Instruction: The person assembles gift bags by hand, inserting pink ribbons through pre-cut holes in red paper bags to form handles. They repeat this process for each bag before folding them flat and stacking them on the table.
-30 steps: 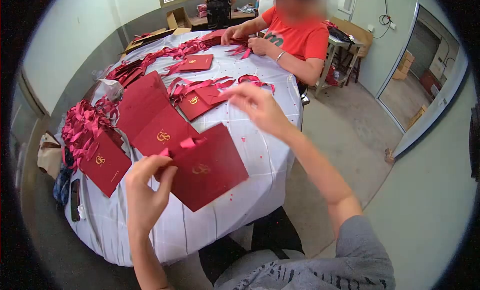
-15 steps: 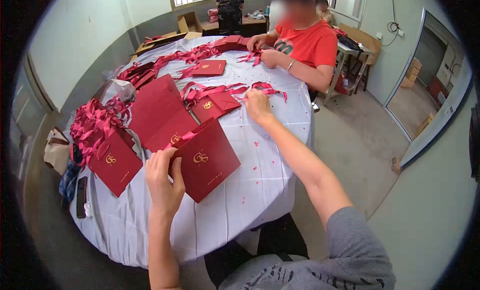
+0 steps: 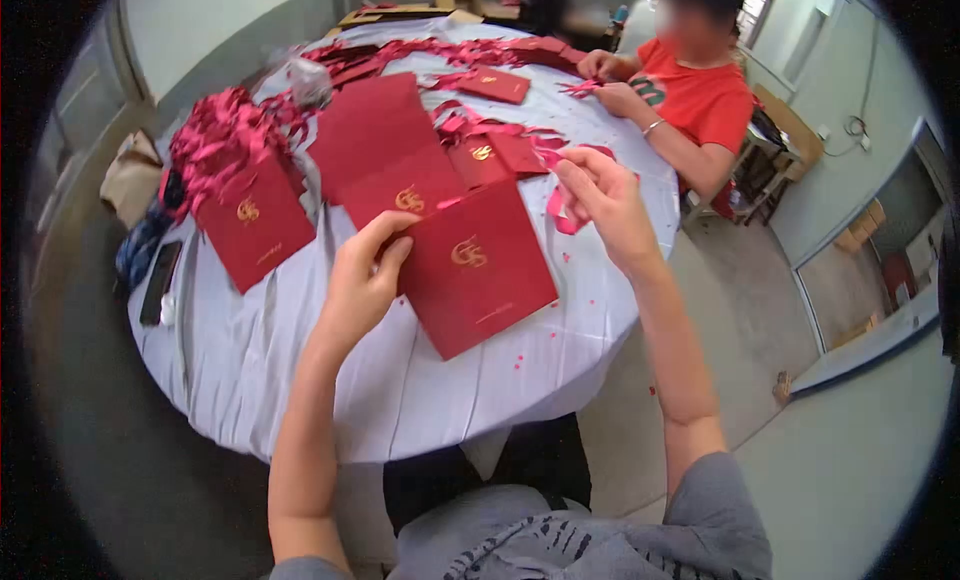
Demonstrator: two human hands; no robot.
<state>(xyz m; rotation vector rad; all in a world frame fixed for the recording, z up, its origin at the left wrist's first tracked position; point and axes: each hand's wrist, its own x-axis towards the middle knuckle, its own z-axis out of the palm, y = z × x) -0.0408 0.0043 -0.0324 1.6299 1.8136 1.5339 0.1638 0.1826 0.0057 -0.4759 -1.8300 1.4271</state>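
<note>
The left hand (image 3: pixel 368 270) pinches the upper left edge of a flat, square, dark-red paper bag with a gold monogram (image 3: pixel 485 275), thumb on the near face and the other fingers curled in close. This bag tilts in front of the body above the near part of the round table under a white cloth (image 3: pixel 400 405). The right hand (image 3: pixel 605 205) is raised to the right of the bag and apart from it, thumb and forefinger drawn together on a glossy pink ribbon (image 3: pixel 560 216) that hangs in a loop below the fingertips; the exact grip is partly hidden. Just behind the held bag lies a wide, opened-out dark-red paper piece (image 3: pixel 375 145), and beside it a smaller red bag with a gold mark (image 3: pixel 482 162). To the left, a heap of tangled pink ribbons (image 3: pixel 225 140) covers the upper part of a stack of red monogrammed bags (image 3: pixel 258 230). A dark phone (image 3: pixel 161 283) lies near the table's left edge, next to a small white object (image 3: pixel 168 312). Tiny red bits (image 3: pixel 519 362) dot the cloth. Across the table, a co-worker in a red T-shirt (image 3: pixel 695 98) has both hands together at a thin pink ribbon (image 3: pixel 580 87).
</note>
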